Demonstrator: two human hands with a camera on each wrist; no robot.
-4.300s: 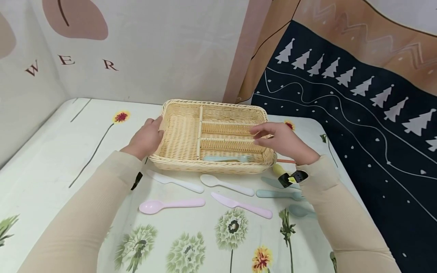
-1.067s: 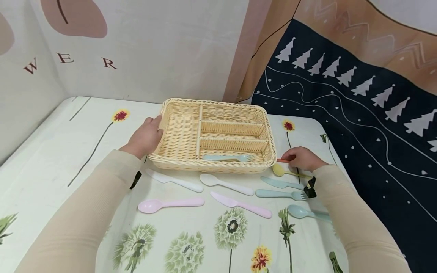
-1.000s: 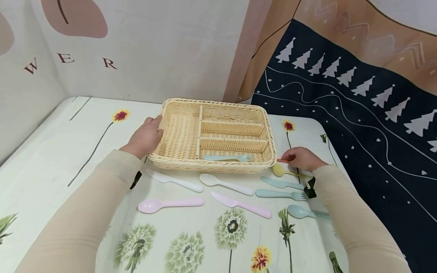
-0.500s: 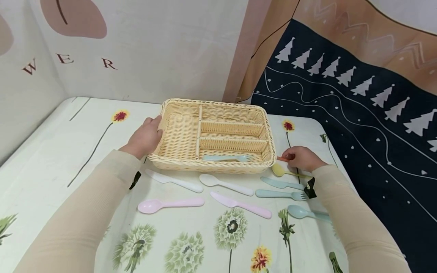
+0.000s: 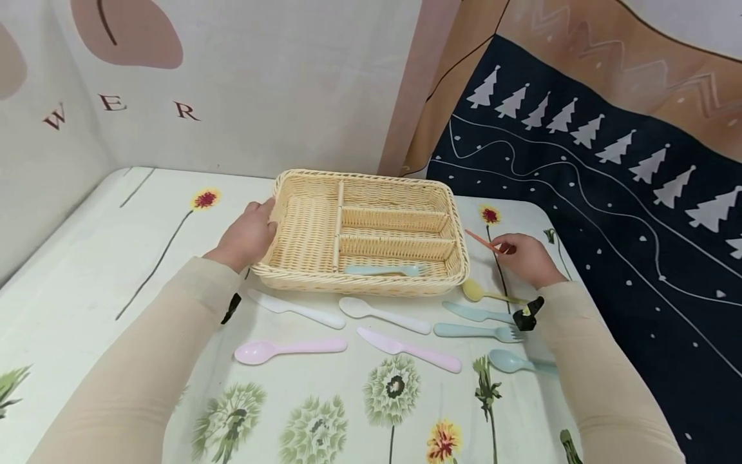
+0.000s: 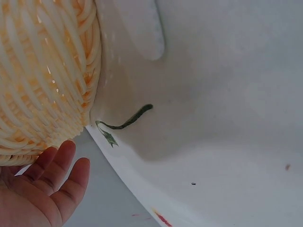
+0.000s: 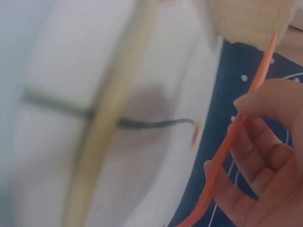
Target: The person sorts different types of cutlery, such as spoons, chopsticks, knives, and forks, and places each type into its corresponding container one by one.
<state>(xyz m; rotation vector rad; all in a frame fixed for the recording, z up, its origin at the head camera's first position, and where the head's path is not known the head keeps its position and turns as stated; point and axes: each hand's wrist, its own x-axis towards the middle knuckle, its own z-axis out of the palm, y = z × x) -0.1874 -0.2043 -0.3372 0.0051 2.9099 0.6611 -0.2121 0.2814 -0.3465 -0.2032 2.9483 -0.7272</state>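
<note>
A wicker cutlery basket [image 5: 307, 283] with dividers stands on the table. At its left end my left hand [image 5: 245, 235] holds the rim; in the left wrist view its fingers [image 6: 61, 165] curl at the basket's outer side. To the right of the basket, my right hand [image 5: 526, 258] pinches a thin orange piece of cutlery [image 7: 230, 137] between thumb and fingers, held above the tablecloth. It is seen edge-on, so its kind is unclear. A light blue fork [image 5: 385, 269] lies in the basket's front compartment. Below the right hand lies a yellow spoon [image 5: 473, 290].
In front of the basket lie a white knife [image 5: 297, 309], a white spoon [image 5: 385, 314], a pink spoon [image 5: 290, 348] and a pink knife [image 5: 409, 350]. A blue-green knife [image 5: 475, 312], fork [image 5: 475, 330] and spoon [image 5: 510, 361] lie at right. A fabric-covered wall [image 5: 261, 84] stands behind.
My right hand came from above the basket down to the orange piece of cutlery, then lifted it off the table, up and slightly right. The left hand stays at the basket.
</note>
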